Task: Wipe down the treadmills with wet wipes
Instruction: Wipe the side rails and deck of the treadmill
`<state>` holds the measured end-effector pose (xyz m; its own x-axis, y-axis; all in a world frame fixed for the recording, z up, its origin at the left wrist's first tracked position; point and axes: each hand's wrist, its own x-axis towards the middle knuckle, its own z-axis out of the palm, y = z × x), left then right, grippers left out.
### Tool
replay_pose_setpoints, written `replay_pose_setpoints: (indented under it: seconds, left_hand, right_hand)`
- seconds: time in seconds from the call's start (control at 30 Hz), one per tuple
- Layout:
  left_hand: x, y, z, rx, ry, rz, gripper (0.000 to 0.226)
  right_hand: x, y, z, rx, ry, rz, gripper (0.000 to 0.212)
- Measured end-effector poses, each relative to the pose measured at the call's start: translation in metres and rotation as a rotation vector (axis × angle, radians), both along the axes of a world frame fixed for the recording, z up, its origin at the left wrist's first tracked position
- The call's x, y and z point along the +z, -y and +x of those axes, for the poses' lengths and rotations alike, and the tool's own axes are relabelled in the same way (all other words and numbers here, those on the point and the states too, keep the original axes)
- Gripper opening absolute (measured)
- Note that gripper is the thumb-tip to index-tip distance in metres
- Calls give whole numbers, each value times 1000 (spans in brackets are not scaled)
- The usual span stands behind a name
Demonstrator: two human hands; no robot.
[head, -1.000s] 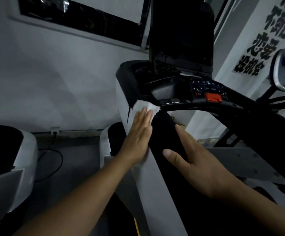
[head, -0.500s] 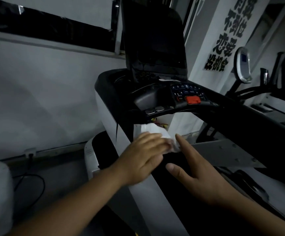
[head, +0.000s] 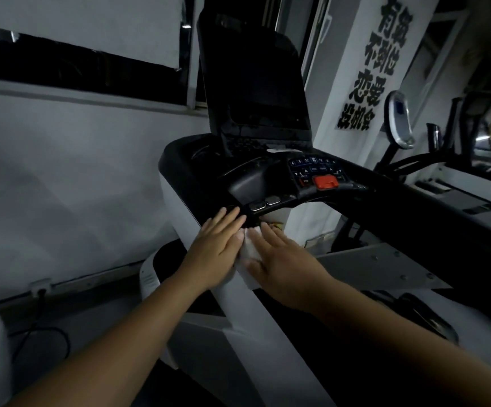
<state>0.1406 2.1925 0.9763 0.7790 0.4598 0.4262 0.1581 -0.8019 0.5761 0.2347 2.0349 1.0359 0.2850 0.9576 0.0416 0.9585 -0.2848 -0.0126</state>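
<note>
Pressing the wet wipe flat between my hands on the treadmill's white upright, left hand at 9 o'clock, right hand at 3, both open-palmed, I judge the post's long axis runs 11-to-5, right hand fractionally nearer.

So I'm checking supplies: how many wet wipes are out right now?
1. A single white wet wipe lies on the treadmill's white upright, between the left hand and right hand. More could be hidden under the palms.

"12" on treadmill keypad
</note>
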Motion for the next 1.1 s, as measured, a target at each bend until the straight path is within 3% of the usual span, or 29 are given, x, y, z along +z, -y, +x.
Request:
replay_pose_setpoints:
  seconds: [0.17,0.3,0.4,0.5,0.67,0.83,1.0,1.1]
  left_hand:
    - [-7,18,-1,-46,26,128,73]
    - [-8,40,-2,-130,62,229,70]
    - [-8,62,-2,-193,92,295,71]
    - [-10,86,0,-202,96,338,67]
    - [-22,113,-8,-215,127,396,61]
    - [-27,149,-14,-219,154,402,58]
    - [-37,210,-29,-280,170,415,57]
    - [-44,258,-35,-291,179,406,58]
  right_hand:
    - [6,46,1,-163,-96,-53,72]
    - [-8,74,-17,-76,81,-62,82]
    - [-3,118,-22,-147,86,-119,74]
    - [5,131,-35,-286,14,-25,69]
    - [-30,191,-66,-234,216,-22,69]
    - [-38,229,-72,-537,228,159,69]
    - [-66,297,-94,-394,424,224,63]
    - [-60,326,-88,-556,411,292,62]
